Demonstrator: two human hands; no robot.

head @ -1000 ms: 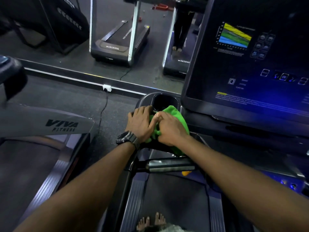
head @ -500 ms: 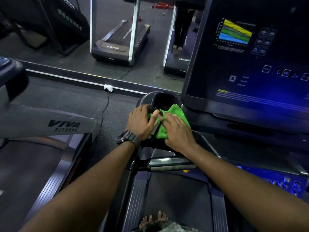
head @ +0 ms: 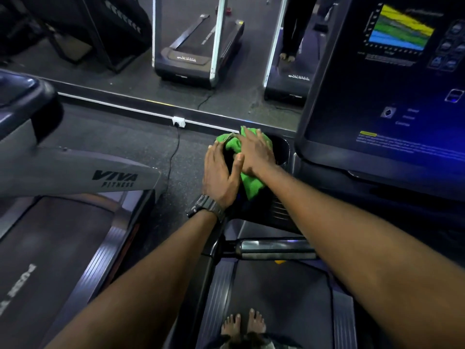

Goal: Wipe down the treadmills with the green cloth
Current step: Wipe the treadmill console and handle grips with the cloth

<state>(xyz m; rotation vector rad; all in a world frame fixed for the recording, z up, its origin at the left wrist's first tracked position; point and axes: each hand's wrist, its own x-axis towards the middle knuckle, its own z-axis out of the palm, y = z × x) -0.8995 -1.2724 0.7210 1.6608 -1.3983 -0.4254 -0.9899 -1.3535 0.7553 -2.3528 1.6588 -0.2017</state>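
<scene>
Bright green cloth (head: 251, 183), vivid against the black console tray (head: 281, 215). A black watch (head: 205, 207) sits on the wrist. The neighbouring treadmill's arm (head: 75, 172) is grey with black VIVA FITNESS lettering, its belt (head: 42, 245) dark grey beside ribbed silver side rails (head: 100, 270). The screen (head: 392, 79) glows deep blue, showing a chart (head: 400, 28) banded yellow, green and blue, plus a small yellow bar (head: 368, 134) above pale text. A shiny chrome handlebar (head: 274, 248) here, a speckled dark grey floor (head: 151, 139), a white socket (head: 179, 121).
</scene>
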